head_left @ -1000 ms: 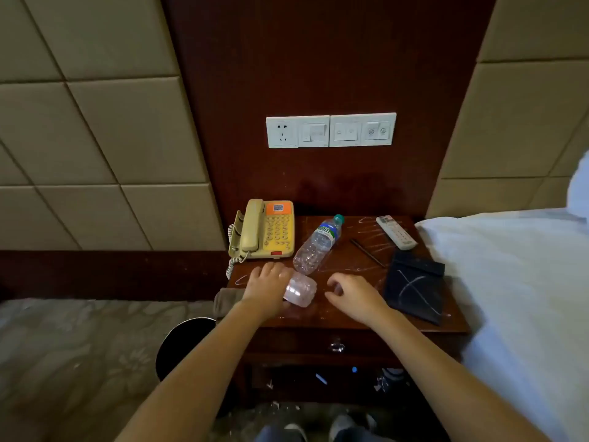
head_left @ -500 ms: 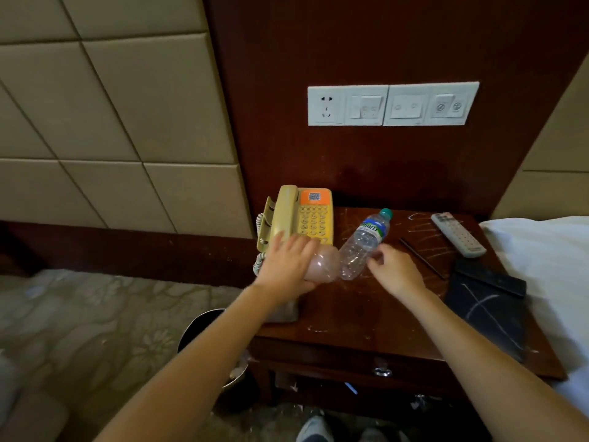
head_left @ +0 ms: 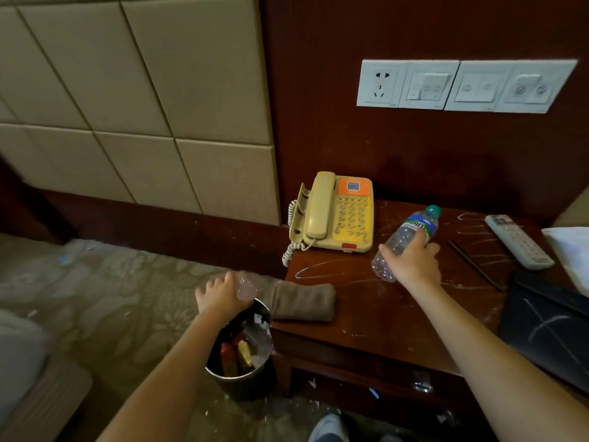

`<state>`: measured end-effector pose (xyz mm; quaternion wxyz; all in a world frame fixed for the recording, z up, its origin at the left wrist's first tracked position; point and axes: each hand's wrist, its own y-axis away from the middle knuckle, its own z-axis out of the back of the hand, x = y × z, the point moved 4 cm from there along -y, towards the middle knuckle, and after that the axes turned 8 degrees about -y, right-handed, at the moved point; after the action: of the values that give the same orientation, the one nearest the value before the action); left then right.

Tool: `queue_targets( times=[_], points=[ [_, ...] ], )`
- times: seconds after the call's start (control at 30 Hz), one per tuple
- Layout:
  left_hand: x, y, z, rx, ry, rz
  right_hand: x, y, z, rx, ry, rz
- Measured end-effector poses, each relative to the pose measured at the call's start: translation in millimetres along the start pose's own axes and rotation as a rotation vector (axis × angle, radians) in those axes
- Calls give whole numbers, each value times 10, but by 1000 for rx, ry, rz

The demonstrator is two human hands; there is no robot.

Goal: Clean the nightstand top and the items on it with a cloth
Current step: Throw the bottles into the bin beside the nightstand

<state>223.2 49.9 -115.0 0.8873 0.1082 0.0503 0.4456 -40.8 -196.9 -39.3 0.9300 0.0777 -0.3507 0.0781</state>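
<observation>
Step in hand, as judged: clearing rubbish off the dark red-brown wooden bench point(head_left: 366, 317) ahead of wiping. Left hand point(head_left: 220, 296): closed around a small crumpled clear plastic bottle point(head_left: 245, 287), held just above the rim of the round dark metal waste bin point(head_left: 242, 376) beside the bench. Right hand point(head_left: 411, 263): gripping a clear plastic water bottle with green cap and label point(head_left: 403, 242), lying tilted on the bench top. Folded brown cloth point(head_left: 302, 301): at the bench's left front edge, untouched. Also on the bench: beige and orange corded telephone point(head_left: 334, 215), white remote control point(head_left: 516, 240), thin dark pen point(head_left: 471, 264), black folder with chalky marks point(head_left: 551, 327). White scribbles cross the top. Next move, as judged: let the crumpled bottle fall into the bin, carry the second bottle across, then take up the cloth.
</observation>
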Motion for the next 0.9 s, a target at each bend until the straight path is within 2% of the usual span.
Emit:
queue_targets(
  times=[0.17,0.37,0.47,0.53,0.6,0.67,0.77,0.83,0.9],
  points=[
    [10,-72,-34,-58,-48,46,-32,-109,-124,31,-185,-116],
    [32,-79,267,-98,190,71,-21,-47,-188,97,-698,-279],
    [-44,-19,466,-169,422,61,58,119,-137,106,-1006,-329],
    [-177,51,623,-210,664,19,159,283,-73,105,-1041,-233],
    [-361,150,802,-164,881,-55,327,486,-40,127,-960,-8],
    [-578,279,954,-14,1058,-156,545,750,-98,211,-895,219],
    [-742,498,1167,173,1291,-249,853,1169,-368,448,-806,409],
    [-651,569,1249,151,1405,-273,1006,1398,-589,589,-740,495],
    [-426,579,1241,60,1392,-217,1095,1522,-785,670,-638,541]
  ],
)
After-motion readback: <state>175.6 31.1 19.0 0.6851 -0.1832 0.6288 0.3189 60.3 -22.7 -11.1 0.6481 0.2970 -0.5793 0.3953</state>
